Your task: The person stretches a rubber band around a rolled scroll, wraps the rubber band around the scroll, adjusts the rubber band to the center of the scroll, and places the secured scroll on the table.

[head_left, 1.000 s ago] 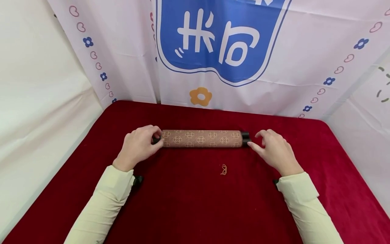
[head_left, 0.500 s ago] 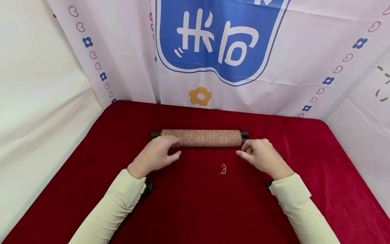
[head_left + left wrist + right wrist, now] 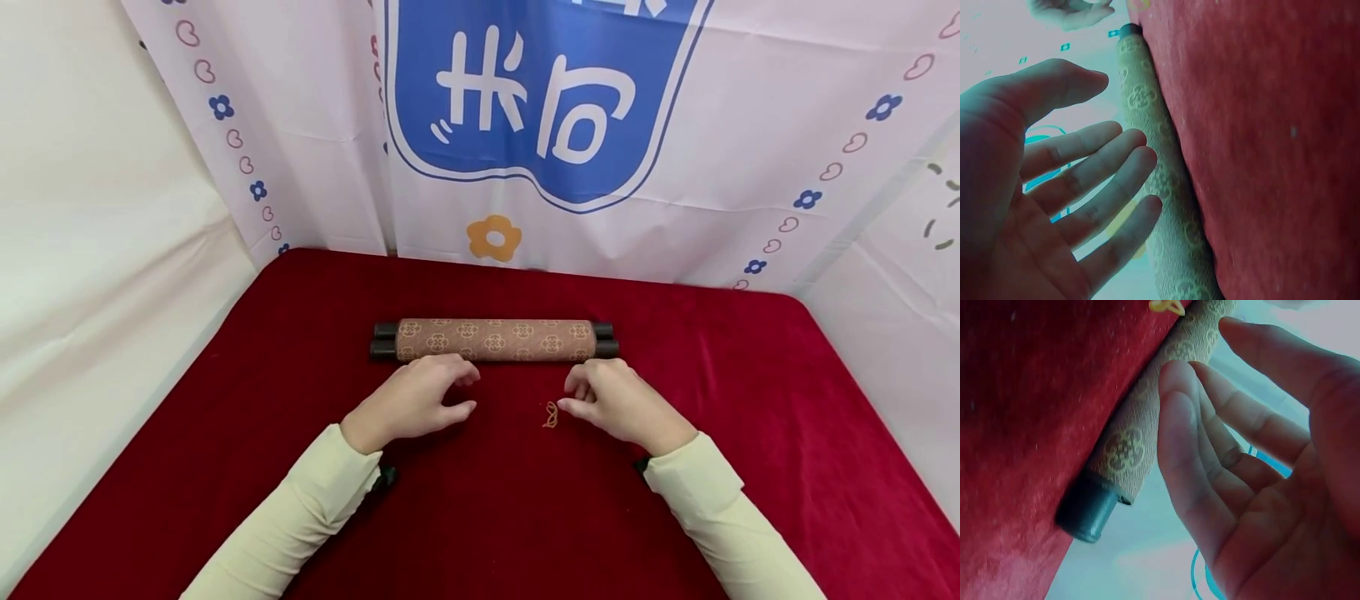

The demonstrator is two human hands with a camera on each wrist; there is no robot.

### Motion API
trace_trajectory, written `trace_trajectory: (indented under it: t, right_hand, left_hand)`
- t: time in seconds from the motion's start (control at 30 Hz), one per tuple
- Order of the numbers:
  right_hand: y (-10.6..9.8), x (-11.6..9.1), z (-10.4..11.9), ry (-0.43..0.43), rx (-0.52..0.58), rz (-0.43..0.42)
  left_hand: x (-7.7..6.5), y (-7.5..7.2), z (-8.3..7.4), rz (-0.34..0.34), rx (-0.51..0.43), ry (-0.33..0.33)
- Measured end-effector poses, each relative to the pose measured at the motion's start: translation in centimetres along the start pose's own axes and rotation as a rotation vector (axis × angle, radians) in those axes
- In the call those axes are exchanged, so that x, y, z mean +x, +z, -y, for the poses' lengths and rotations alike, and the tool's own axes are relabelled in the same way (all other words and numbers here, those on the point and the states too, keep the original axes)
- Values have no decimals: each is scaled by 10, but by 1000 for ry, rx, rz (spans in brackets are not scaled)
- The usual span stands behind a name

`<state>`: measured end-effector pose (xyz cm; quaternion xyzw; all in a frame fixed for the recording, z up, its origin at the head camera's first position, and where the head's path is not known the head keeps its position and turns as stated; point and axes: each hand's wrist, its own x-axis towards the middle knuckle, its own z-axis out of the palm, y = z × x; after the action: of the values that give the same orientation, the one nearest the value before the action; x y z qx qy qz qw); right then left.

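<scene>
A rolled scroll (image 3: 495,340) in brown cloth with gold flower motifs lies crosswise on the red cloth, black rod ends showing at both sides. In front of its left half hovers my left hand (image 3: 416,400), fingers loosely spread and holding nothing. Its palm and separated fingers show plainly in the left wrist view, beside the scroll (image 3: 1141,100). My right hand (image 3: 626,404) is held before the scroll's right end, fingers slightly bent with nothing between them. Close by its thumb tip lies a small looped tan cord (image 3: 551,415); whether they touch I cannot tell.
The red cloth (image 3: 510,517) covers the whole table. Behind it hangs a white curtain (image 3: 322,167) printed with a blue badge and flowers. Pale fabric walls (image 3: 90,250) stand at both sides.
Both hands have left the scroll's ends and come inward and nearer to the body. The right hand is now beside the cord. The scroll lies where it was.
</scene>
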<state>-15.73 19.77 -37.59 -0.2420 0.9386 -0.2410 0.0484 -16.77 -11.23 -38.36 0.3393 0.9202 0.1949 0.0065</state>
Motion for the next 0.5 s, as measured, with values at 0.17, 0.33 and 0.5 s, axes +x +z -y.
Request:
trace_trajectory:
  t: [0.17,0.33,0.5]
  right_hand:
    - [6,1,6,9,5,30]
    - [12,2,7,0,-1,30]
    - [18,3,8,-13,-34,17]
  left_hand:
    - [3,3,-8,22,37,17]
    - [12,7,-18,47,39,27]
    - [19,12,-26,71,26,25]
